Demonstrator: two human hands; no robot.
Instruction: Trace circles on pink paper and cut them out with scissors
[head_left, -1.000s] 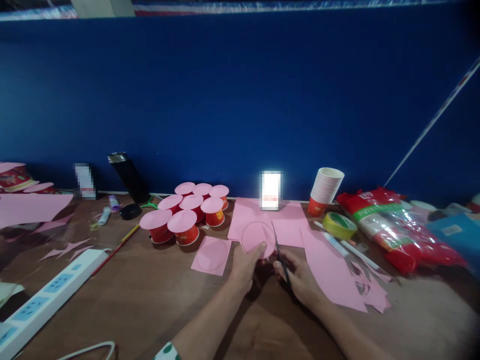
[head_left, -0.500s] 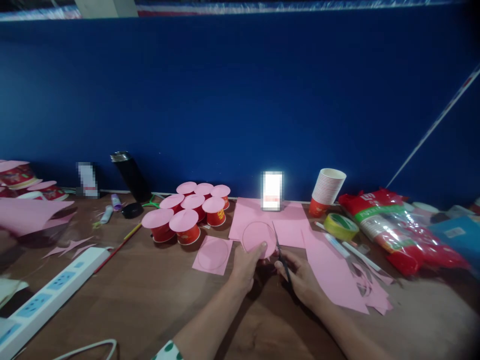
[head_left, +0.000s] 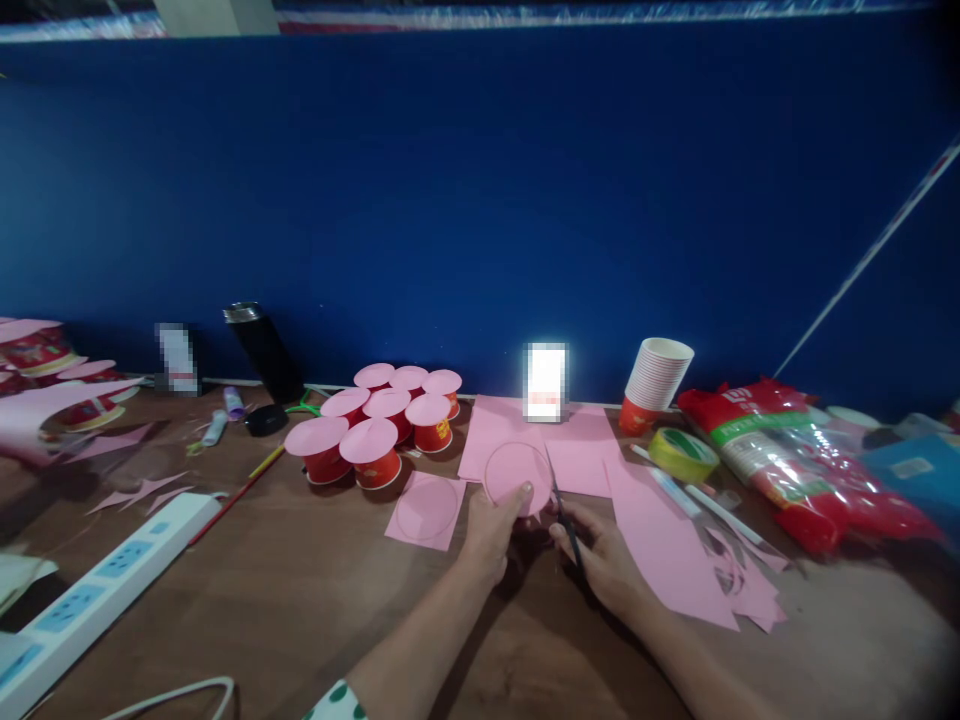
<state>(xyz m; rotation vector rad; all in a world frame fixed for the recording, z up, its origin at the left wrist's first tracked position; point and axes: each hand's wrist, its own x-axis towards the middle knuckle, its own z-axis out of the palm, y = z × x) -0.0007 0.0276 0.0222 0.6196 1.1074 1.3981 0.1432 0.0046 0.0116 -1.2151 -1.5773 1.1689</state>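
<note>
My left hand [head_left: 489,532] is closed on a pink paper circle [head_left: 516,472], thumb on top of its near edge. My right hand [head_left: 604,560] grips a pair of dark scissors [head_left: 561,512], blades pointing away along the circle's right edge. Both hands hover just above the brown table [head_left: 285,600]. Under and behind the circle lies a pink paper sheet [head_left: 570,440]. A pink square with a drawn circle [head_left: 426,510] lies to the left of my left hand.
Several red cups topped with pink discs [head_left: 375,420] stand left of centre. A stack of paper cups [head_left: 654,384], a tape roll [head_left: 681,452], a red plastic bag [head_left: 795,460] and pink offcuts [head_left: 742,585] lie right. A white power strip [head_left: 97,590] and black flask [head_left: 262,350] sit left.
My hands, the circle and the scissors have stayed almost still. At the far left edge a large pink sheet has shifted and drawn back, showing more cups there.
</note>
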